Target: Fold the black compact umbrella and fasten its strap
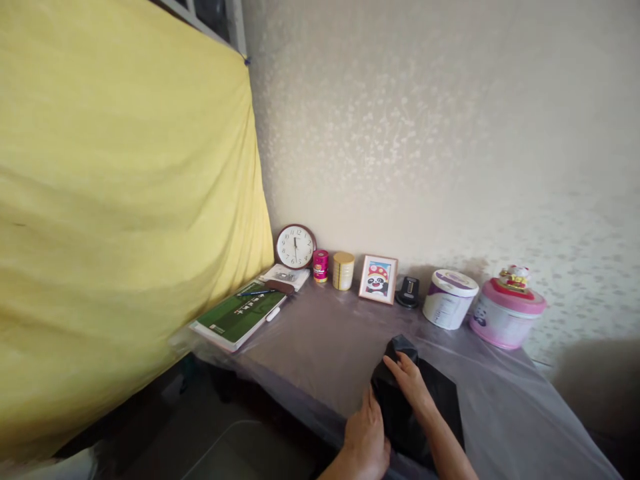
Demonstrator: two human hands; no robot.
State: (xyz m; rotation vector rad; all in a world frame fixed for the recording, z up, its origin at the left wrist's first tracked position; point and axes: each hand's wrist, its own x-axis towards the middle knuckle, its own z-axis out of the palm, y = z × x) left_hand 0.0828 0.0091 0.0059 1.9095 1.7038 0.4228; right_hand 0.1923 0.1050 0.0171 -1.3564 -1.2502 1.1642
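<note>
A black, soft-looking item (443, 393), like a bag or folded cloth, lies on the table near its front edge. My left hand (366, 430) grips its left edge, with the fingers pressed together. Over its upper part lies my right hand (407, 379), its fingers bent around a raised, folded bit of the black material. The lower part of the item is partly hidden behind my right forearm.
Along the wall on the table (310, 353) stand a clock (295, 247), a pink can (321, 267), a yellow-lidded jar (343, 272), a framed panda picture (378, 280), a black device (409, 292), a white tub (449, 300) and a pink tub (505, 317). A green book (237, 313) lies left, by a yellow curtain (125, 200).
</note>
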